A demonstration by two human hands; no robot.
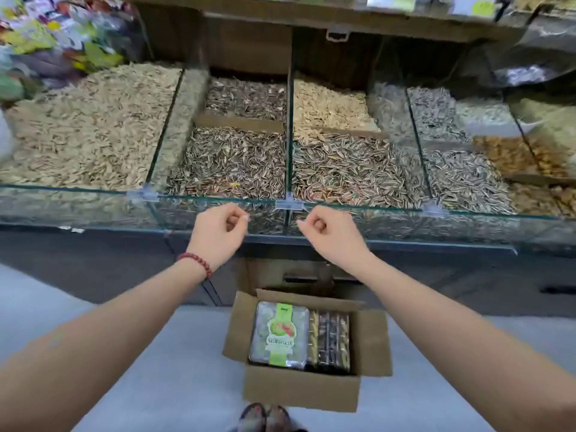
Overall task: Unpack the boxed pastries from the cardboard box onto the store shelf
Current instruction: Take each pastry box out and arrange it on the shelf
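1. Both hands raised just in front of the glass seed bins (218, 169): left hand (222, 228), beaded bracelet (197, 262) at the wrist, and right hand (315, 228), each curled into a loose fist, grasping nothing.
2. Well below them, on the floor (162, 369) near the foot of the bench (93, 260): the cardboard box (300, 391), flaps open, boxed pastries inside. Green-labelled pack (278, 335) flat at the left, dark packs (332, 341) standing on edge just beside it at the right.
3. By the look of it, unpacking hardly under way: no pastry pack visible on the shelf (249, 14) overhead, itself blurred and mostly out of frame.
4. Risks from here, as a judgement:
   - Knuckles or forearms knocking the glass front on the way down to the box.
   - Glossy green-labelled pack slipping from a one-handed or lid-only grasp.
   - Any fumble above the bench dropping a pack into the loose seeds.
   - Dark packs toppling once their flat neighbour goes, or a pack catching on a flap.
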